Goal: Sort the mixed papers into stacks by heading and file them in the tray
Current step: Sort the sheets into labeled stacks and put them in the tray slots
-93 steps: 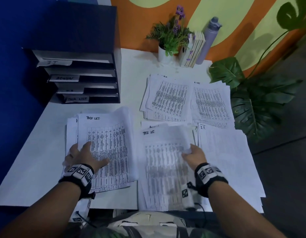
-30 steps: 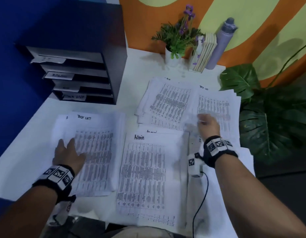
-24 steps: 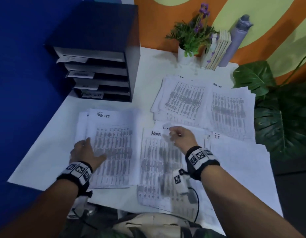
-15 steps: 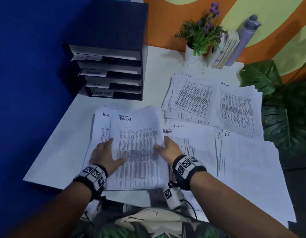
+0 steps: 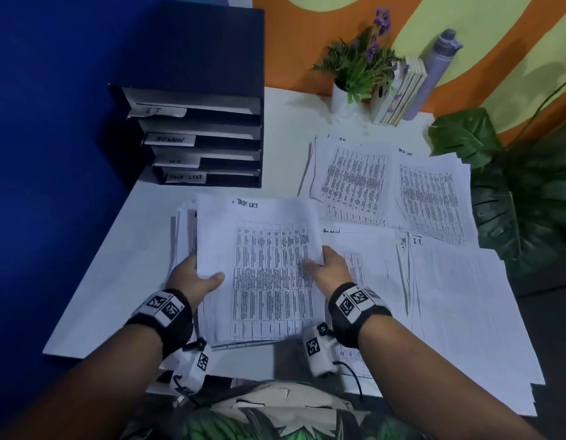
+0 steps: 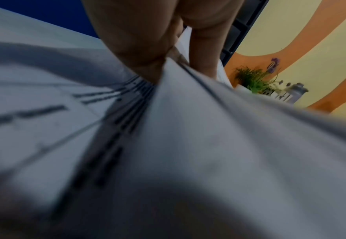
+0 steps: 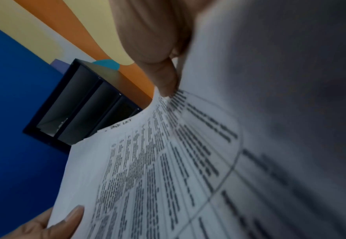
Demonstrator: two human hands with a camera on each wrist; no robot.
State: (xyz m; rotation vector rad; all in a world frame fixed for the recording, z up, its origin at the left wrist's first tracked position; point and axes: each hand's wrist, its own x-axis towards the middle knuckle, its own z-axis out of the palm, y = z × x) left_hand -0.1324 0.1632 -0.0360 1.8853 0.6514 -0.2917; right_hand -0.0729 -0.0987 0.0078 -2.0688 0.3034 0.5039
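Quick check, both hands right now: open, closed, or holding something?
Left hand: grips the left edge of the Task List sheets, thumb on top.
Right hand: pinches the right edge of the same sheets.

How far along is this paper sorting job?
Partly done, it seems. Sorted piles already lie on the table: two at the back, plus Admin and I.T. ones at the right. Both the left hand and right hand grip the top Task List sheet of the mixed pile. The labelled filing tray appears unfilled, so filing remains.
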